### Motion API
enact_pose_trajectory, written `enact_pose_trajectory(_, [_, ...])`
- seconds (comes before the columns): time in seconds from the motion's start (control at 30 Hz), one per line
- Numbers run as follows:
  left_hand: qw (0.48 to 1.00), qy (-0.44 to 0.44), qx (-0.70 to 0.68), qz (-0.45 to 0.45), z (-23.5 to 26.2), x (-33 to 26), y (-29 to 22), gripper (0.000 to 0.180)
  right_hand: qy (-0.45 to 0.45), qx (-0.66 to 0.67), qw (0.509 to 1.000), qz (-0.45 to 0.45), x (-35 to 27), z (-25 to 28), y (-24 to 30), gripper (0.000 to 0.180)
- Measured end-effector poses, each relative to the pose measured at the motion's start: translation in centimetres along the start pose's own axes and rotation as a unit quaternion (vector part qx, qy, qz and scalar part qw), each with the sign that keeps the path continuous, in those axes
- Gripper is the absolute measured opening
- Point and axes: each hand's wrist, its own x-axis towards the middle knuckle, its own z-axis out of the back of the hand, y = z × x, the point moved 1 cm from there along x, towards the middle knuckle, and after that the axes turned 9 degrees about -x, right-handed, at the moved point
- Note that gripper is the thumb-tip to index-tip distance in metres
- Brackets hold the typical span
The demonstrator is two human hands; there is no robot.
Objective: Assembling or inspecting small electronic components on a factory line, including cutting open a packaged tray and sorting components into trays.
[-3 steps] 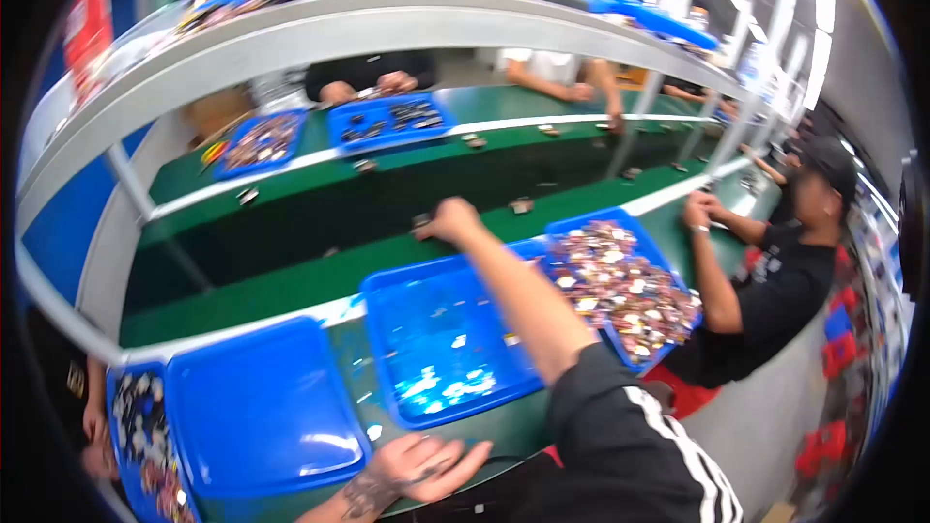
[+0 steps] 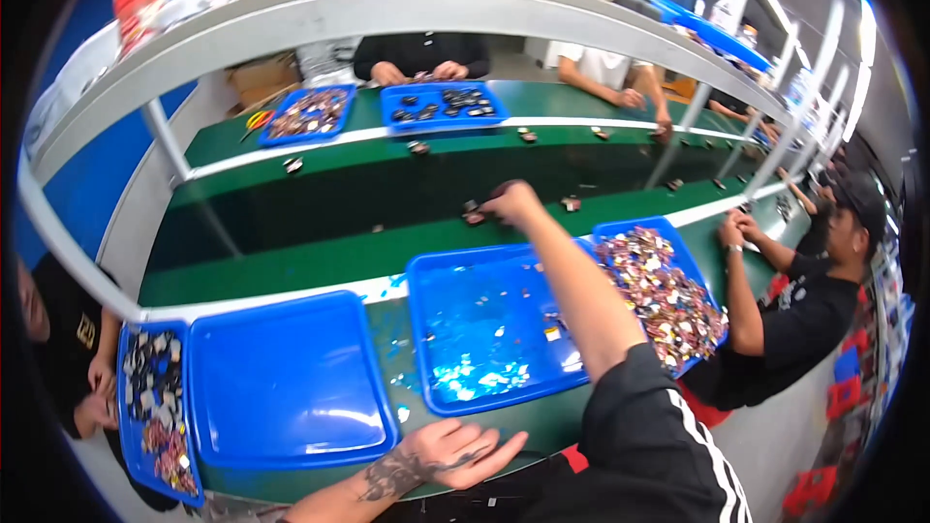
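My right hand reaches over the dark conveyor belt. A small dark-and-light part lies on the belt just left of its fingertips, with a narrow gap that is hard to make out. Those fingers are blurred and partly hidden. At the table's front edge my left hand rests with fingers stretched out and nothing in them. Just beyond it stands a blue tray with scraps of shiny blue film and a few small parts on its right side, partly covered by my right forearm.
On the right a blue tray heaped with small parts sits near a co-worker. A bare blue tray and a narrow tray of black and pinkish parts are at left. A grey shelf frame spans above; other people work across the belt.
The view has swung, so everything sits farther right in the picture. My right hand has drawn slightly to the right of the small part on the belt. My left hand stays outstretched.
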Motion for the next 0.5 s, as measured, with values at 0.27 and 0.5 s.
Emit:
enact_pose_trajectory(0.27, [0.999, 0.021, 0.028, 0.039, 1.2, -3.2, 0.1, 0.04, -0.141, 0.059, 0.976, 0.155, -2.5, 1.9, 6.4, 0.035])
enact_pose_trajectory(0.5, [0.989, -0.079, -0.01, 0.124, -2.2, -1.7, 0.9, 0.029, 0.106, 0.177, 0.897, 0.391, -20.4, 2.3, 7.5, 0.028])
